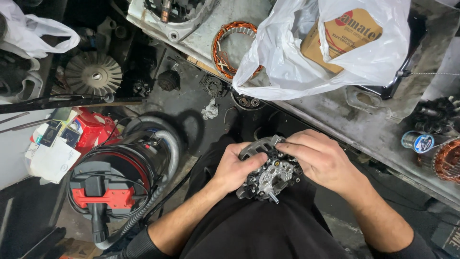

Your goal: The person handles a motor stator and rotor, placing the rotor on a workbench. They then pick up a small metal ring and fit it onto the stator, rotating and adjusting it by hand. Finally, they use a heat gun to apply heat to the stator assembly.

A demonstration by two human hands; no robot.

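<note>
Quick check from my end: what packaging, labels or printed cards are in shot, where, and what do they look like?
Cardboard box: tan with red print, inside white plastic bag, bench top right.
Round label: blue and white, on a spool end, right edge.
Cards and papers: white and dark, left, beside red vacuum.

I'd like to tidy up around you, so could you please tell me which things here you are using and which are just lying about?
In use:
alternator rear housing, held in the left hand and right hand.

Lying about:
copper stator winding
white plastic bag with cardboard box
red vacuum cleaner
metal fan disc
</note>
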